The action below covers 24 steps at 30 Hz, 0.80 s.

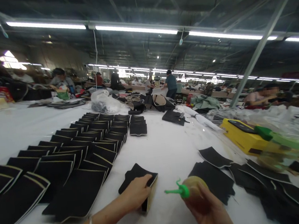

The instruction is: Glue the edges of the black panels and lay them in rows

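Note:
My left hand (pixel 138 194) rests on a small stack of black fabric pieces (pixel 136 172) on the white table. Its index finger lies along the top near the right edge, and the other fingers curl over the side, partly hidden. A pale, yellowish edge shows on the stack's right side. In my right hand (pixel 210 208) is a squeeze bottle (pixel 195 187) with yellowish contents and a green nozzle (pixel 182 190). The bottle is tilted, its nozzle pointing left toward the stack but apart from it. Behind the bottle lie more black pieces (pixel 215 179).
Overlapping rows of black pieces (pixel 70 165) with pale edges cover the left of the white table (pixel 166 149). A yellow box (pixel 238 140) and a clear container with a green lid (pixel 287 141) stand at right. A plastic bag (pixel 106 101) lies farther back; several people work beyond.

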Motion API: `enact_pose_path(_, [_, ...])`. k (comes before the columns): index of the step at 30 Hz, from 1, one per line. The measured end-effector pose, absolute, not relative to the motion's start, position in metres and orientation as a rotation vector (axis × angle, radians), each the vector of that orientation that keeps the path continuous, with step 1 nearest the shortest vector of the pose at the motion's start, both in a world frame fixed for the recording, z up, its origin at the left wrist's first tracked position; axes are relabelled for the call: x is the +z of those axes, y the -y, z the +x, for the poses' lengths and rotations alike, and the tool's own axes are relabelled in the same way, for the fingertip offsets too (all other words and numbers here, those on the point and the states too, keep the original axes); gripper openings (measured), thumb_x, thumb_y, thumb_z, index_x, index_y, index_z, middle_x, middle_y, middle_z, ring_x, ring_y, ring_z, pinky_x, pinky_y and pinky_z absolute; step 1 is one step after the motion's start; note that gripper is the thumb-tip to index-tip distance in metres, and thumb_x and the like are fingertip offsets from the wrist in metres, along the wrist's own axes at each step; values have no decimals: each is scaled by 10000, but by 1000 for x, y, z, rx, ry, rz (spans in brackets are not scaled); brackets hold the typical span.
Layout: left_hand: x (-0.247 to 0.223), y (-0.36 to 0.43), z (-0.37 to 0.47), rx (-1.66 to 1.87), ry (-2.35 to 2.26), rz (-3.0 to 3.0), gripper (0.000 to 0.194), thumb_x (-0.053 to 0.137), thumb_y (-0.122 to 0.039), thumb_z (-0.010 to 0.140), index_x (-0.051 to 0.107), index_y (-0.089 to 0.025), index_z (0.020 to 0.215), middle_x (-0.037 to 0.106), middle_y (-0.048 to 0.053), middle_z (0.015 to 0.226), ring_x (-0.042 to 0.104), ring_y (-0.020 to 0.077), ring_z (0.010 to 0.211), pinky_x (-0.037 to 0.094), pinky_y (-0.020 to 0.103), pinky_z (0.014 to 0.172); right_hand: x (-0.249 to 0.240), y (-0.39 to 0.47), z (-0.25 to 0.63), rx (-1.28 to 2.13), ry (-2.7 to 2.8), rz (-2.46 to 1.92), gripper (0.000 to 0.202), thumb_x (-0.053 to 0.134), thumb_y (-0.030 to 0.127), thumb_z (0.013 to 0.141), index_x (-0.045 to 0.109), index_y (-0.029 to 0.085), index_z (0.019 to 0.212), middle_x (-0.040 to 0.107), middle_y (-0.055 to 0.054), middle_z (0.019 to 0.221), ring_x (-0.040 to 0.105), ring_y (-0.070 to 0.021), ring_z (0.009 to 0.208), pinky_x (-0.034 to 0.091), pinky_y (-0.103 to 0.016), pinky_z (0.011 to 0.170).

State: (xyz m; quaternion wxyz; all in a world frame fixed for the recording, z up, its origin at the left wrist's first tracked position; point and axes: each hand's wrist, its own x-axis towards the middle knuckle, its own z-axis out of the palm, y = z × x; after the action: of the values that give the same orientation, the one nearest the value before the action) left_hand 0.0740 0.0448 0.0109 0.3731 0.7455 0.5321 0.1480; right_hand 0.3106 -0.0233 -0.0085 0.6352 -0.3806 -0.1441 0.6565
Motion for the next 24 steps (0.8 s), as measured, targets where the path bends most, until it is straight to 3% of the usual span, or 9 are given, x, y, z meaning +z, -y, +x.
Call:
enact_pose_path(3, [11, -47, 74, 369, -1460, 2055, 483, 431, -234, 811, 561, -176, 1273, 641, 105, 1082, 610, 242, 965, 455, 349, 880, 11, 2, 333, 1504, 204, -638, 409, 797, 326, 706, 665, 182, 1065, 686, -89, 1068, 658, -224, 973, 570, -259, 777])
enact_pose_path(6, [11, -55, 67, 331, -1784, 2185, 515, 448, -299, 850, 497, -133, 1335, 529, 162, 1278, 499, 291, 1166, 418, 386, 955, 52, -10, 350, 1467, 69, -449, 493, 768, 355, 697, 637, 157, 1129, 672, -101, 1078, 662, -201, 946, 573, -241, 763])
enact_pose_path(10, [6, -73, 51, 121, -2040, 2218, 652, 557, -265, 790, 413, -34, 1383, 555, 225, 1254, 451, 362, 1216, 392, 452, 974, 96, -17, 365, 1295, -18, -270, 460, 598, 500, 824, 625, 166, 1140, 675, -97, 1051, 678, -201, 850, 601, -303, 706])
enact_pose_path(13, [4, -87, 43, 172, -1960, 2086, 638, 638, -204, 683, 511, -86, 1297, 636, 174, 1154, 546, 337, 1126, 424, 426, 939, 97, -24, 372, 1285, -45, -206, 508, 481, 558, 880, 612, 145, 1146, 682, -109, 982, 678, -201, 741, 609, -341, 665])
enact_pose_path(15, [6, -97, 41, 307, -1785, 1830, 421, 633, -166, 650, 641, -130, 1070, 700, 120, 1000, 633, 293, 973, 478, 373, 848, 87, -29, 376, 1304, -66, -175, 513, 460, 543, 892, 598, 130, 1164, 679, -116, 954, 671, -194, 707, 607, -328, 647])
enact_pose_path(17, [13, -111, 42, 478, -1537, 1470, 137, 614, -193, 697, 671, -143, 810, 716, 88, 816, 671, 245, 796, 508, 318, 716, 75, -33, 381, 1311, -91, -155, 512, 467, 526, 888, 584, 128, 1187, 675, -113, 943, 663, -188, 685, 604, -316, 630])
enact_pose_path(18, [17, -119, 44, 596, -1433, 1286, 83, 616, -212, 722, 659, -143, 733, 707, 80, 742, 669, 227, 723, 508, 296, 653, 69, -35, 384, 1305, -102, -146, 514, 472, 519, 882, 576, 129, 1200, 673, -109, 941, 660, -188, 678, 604, -317, 624])
enact_pose_path(21, [31, -155, 53, 997, -1313, 865, 90, 684, -180, 714, 619, -136, 670, 645, 36, 602, 618, 169, 563, 462, 237, 496, 59, -37, 393, 1271, -119, -146, 539, 483, 503, 858, 554, 121, 1233, 668, -103, 926, 648, -189, 662, 603, -319, 604])
enact_pose_path(24, [35, -200, 67, 1222, -1345, 681, 109, 616, -128, 797, 572, -129, 698, 548, -23, 543, 502, 89, 449, 396, 190, 418, 53, -36, 405, 1230, -57, -163, 569, 551, 485, 781, 557, 129, 1225, 657, -96, 917, 629, -187, 657, 600, -314, 603])
